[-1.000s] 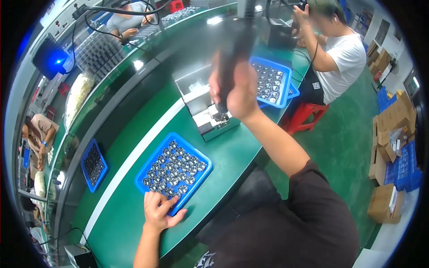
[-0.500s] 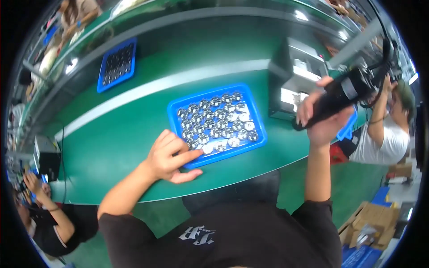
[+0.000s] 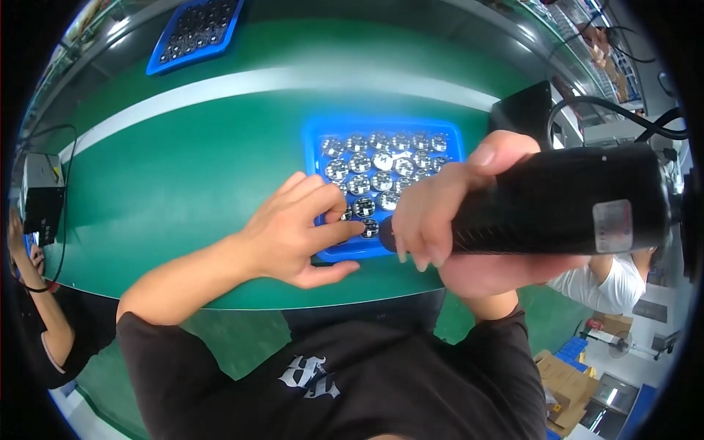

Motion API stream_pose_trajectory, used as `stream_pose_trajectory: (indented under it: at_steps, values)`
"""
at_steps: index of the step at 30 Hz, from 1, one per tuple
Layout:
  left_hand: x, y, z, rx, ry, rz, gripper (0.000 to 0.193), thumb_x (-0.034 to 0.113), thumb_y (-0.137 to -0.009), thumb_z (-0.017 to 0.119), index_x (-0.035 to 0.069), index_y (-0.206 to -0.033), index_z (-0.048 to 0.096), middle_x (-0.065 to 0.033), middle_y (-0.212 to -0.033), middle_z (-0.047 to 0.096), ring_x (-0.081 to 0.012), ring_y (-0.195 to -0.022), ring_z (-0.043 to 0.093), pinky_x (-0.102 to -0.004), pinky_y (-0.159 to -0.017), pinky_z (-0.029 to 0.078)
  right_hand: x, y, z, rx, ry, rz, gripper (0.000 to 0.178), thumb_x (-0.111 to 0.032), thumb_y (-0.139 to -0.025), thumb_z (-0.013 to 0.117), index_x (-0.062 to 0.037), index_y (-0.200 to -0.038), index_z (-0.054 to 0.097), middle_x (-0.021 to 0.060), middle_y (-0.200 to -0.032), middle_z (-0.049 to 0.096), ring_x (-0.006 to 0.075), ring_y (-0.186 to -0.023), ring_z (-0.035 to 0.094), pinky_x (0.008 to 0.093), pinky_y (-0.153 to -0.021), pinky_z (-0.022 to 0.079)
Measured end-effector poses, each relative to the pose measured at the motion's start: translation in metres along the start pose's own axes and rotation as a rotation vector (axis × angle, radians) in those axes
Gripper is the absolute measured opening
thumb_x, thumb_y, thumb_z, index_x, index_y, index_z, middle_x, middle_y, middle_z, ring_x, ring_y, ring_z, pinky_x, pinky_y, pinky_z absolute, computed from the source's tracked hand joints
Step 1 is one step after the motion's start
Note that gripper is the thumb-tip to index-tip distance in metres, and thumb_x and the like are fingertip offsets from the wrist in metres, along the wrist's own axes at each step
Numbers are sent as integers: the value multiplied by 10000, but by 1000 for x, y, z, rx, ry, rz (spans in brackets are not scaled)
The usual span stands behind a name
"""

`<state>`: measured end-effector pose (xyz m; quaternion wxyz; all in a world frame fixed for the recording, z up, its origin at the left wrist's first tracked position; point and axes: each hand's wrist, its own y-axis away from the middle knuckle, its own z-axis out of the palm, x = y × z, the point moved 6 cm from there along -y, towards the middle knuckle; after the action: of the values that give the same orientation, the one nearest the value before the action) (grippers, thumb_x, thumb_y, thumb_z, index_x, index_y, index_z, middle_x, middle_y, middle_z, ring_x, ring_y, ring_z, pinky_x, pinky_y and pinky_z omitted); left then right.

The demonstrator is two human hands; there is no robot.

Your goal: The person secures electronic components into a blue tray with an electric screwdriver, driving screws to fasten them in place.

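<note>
A blue tray [image 3: 313, 150] on the green bench holds rows of small round parts [image 3: 358, 163] with silver and black faces. My left hand [image 3: 293, 231] rests at its near left corner. The index finger reaches over the rim to a round part [image 3: 369, 228], thumb held apart, the other fingers bent, nothing held. Wrapped round a thick black electric screwdriver [image 3: 561, 202], my right hand [image 3: 433, 213] is over the tray's right side. The tool's dark front end is beside that same part; whether it touches is unclear. Hand and tool hide the tray's near right.
Another blue tray [image 3: 192, 59] of round parts lies at the far left. A dark box [image 3: 522, 114] stands behind the screwdriver, with a cable [image 3: 601, 103] nearby. Left is a grey-black box [image 3: 42, 194]. People sit on both sides; cardboard boxes [image 3: 565, 385] are at lower right.
My right hand has brought the screwdriver left, over the tray, and it looks larger. The view has shifted. My left index finger has stayed at the tray's near side.
</note>
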<state>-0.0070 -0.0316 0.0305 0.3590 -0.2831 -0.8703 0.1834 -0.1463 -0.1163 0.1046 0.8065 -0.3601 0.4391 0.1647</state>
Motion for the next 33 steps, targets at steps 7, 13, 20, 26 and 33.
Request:
stream_pose_trajectory:
  at_steps: [7,13,20,26,33]
  values:
    - [-3,1,1,-43,2,5,351,306,-659,818,77,-910,729,-26,-825,473,-213,-737,469,-351,-645,337,32,8,-9,201,-106,-37,1023,-839,-776,520,122,-1129,514,103,-713,621,153,-497,610,230,-421,440]
    - [-3,-1,1,-35,5,10,356,290,-646,826,70,-910,729,-24,-802,470,-212,-726,462,-351,-640,332,33,8,-9,-84,71,152,917,-841,-794,484,4,-1151,465,104,-617,581,167,-478,538,272,-468,453]
    - [-1,-1,1,-34,-6,26,362,282,-640,826,64,-911,728,-23,-792,468,-211,-719,460,-352,-639,331,36,10,-6,-200,115,250,932,-864,-796,432,-18,-1184,405,112,-597,552,197,-467,518,318,-481,479]
    - [0,-1,2,-51,-23,32,358,283,-649,818,63,-916,725,-20,-796,470,-207,-726,463,-348,-643,336,33,12,0,-166,106,213,814,-748,-813,462,-18,-1169,426,122,-617,560,196,-490,533,320,-496,481]
    - [1,0,4,-49,-33,26,354,293,-668,805,72,-925,700,-20,-805,461,-204,-738,462,-347,-651,339,27,19,3,-203,54,148,447,-360,-862,556,-6,-1127,489,146,-677,594,187,-553,570,298,-526,466]
